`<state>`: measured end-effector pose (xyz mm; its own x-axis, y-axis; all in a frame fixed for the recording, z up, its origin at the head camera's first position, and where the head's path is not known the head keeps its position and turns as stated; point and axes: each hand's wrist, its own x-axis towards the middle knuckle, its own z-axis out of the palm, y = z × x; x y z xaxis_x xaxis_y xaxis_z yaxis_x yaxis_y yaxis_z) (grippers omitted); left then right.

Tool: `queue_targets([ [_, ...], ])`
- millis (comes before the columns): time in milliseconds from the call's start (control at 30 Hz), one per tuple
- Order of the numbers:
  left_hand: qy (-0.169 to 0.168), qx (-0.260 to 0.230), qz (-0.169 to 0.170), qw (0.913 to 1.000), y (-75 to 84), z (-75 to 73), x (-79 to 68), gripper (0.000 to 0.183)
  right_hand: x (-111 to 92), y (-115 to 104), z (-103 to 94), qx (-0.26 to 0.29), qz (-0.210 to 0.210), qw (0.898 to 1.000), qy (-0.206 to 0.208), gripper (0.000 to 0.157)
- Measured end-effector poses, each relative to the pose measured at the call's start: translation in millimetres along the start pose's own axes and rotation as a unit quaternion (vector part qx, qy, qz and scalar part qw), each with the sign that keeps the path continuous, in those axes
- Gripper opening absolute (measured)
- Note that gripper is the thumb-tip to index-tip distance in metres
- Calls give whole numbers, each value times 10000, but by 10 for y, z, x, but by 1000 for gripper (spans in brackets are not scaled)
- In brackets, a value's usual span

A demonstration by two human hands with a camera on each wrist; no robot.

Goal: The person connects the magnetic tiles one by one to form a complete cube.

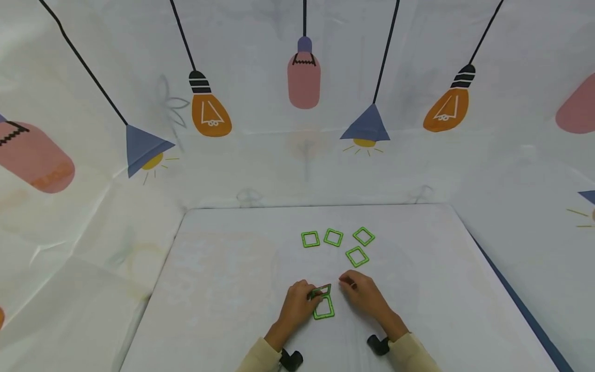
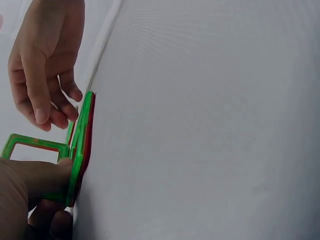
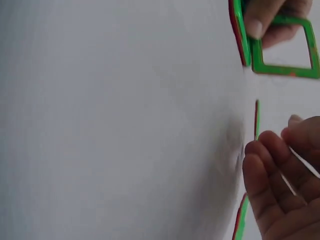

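Two hollow square tiles, green with red edges, are between my hands. One tile (image 1: 324,316) lies flat on the white table; the other tile (image 2: 40,141) stands up from its far edge, with the two edges meeting. My left hand (image 1: 296,302) pinches the standing tile, its thumb (image 2: 62,167) on one side and fingers curled behind. To the right of the tiles, my right hand (image 1: 364,294) hovers close over the table. Its fingers (image 3: 257,175) are loosely bent and hold nothing.
Several more green square tiles lie flat farther back: one tile (image 1: 311,245) at the left, another tile (image 1: 333,231) beside it, and two to the right, the nearer tile (image 1: 357,249) among them. Behind the table (image 1: 223,268) hangs a white sheet (image 1: 260,160) printed with lamps.
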<state>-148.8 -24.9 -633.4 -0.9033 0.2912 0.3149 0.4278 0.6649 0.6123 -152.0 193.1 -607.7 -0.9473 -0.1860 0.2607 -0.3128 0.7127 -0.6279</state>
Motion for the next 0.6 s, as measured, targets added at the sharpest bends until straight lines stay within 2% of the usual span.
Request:
queue_targets([
  [100, 43, 121, -12, 9999, 12, 0, -12, 9, 48, 76, -86, 0, 463, 9988, 179, 4],
  [333, 107, 420, -46, 9990, 59, 22, -51, 10, 176, 266, -283, -307, 1356, 9884, 609, 11],
  [433, 118, 412, -195, 9989, 110, 19, -90, 9, 241, 329, -342, -413, 1638, 9843, 513, 20],
  [600, 96, 284, -522, 9982, 188, 4, -164, 9, 352, 408, -353, -659, 2027, 9770, 120, 45],
])
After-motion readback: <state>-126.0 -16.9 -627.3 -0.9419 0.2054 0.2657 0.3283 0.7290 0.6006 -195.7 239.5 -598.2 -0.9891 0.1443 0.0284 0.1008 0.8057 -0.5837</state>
